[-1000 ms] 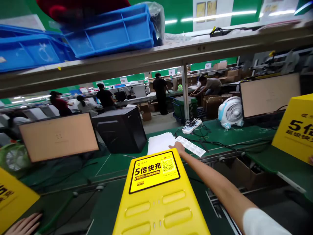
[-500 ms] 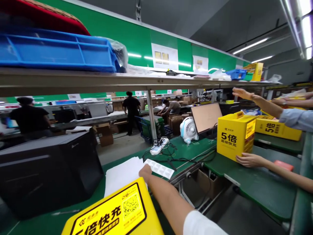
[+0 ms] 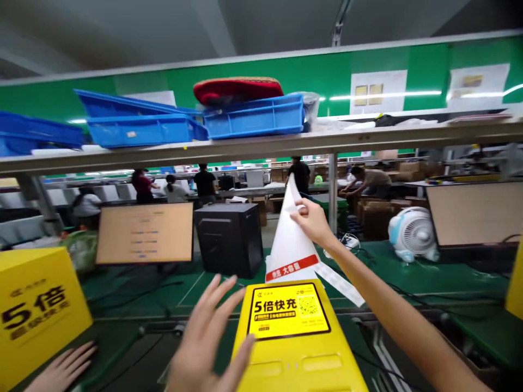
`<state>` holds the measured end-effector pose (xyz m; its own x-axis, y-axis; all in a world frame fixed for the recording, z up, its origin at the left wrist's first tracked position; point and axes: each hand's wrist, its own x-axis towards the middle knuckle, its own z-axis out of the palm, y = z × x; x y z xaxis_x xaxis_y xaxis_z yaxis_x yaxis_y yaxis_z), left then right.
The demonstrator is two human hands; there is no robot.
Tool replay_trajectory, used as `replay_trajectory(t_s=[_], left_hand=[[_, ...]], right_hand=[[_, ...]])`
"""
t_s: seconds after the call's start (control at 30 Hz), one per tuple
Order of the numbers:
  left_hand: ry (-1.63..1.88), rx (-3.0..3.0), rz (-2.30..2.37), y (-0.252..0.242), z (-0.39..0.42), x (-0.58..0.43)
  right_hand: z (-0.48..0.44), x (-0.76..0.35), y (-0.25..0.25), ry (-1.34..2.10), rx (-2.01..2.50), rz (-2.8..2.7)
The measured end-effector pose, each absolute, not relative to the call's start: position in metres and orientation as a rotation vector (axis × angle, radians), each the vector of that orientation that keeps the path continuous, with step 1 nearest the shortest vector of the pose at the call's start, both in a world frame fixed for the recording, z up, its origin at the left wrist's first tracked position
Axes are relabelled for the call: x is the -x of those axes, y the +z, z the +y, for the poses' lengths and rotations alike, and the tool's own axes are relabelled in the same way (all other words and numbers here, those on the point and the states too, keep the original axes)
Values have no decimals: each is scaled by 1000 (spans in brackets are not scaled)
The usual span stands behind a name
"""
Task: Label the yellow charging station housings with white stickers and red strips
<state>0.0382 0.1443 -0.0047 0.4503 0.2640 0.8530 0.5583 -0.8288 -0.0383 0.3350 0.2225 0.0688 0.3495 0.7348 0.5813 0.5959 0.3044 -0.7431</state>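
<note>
A yellow box with a black-framed label stands right in front of me. My right hand pinches the top corner of a white sheet with a red strip and lifts it off a white stack behind the box. My left hand hovers open, fingers spread, at the box's left side. A long white label strip lies on the green table beside the sheet.
Another yellow box stands at left with another person's hand by it. Behind are two monitors, a black computer case, a small fan, and blue bins on the shelf overhead. People work further back.
My right hand has closed on the sheet and raised it from the stack. My left hand has come up beside the box. The view has swung back to the left.
</note>
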Motion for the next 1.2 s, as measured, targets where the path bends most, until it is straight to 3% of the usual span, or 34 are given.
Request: replay_trajectory(t_s=[0.13,0.3,0.5,0.77,0.97,1.07,1.2], left_hand=[[-1201,2227,-550,18,159,-73],[-1305,2164,-510,29,167,-92],[-1115,2247,-660,18,147,-90],[-1003,2347,-834,29,167,-72],[-811,2771,-1158,55,146,-61],[-803,2918,-1115,60,141,-59],[-1081,2868,-785,54,139,-56]], right_hand=[[178,-281,100,365,1006,-1426],[147,-263,89,546,822,-1330],[137,-263,81,827,737,-1197],[111,-270,67,783,841,-1440],[78,-269,47,431,801,-1715],[82,-267,41,222,843,-1712],[90,-263,39,452,812,-1570]])
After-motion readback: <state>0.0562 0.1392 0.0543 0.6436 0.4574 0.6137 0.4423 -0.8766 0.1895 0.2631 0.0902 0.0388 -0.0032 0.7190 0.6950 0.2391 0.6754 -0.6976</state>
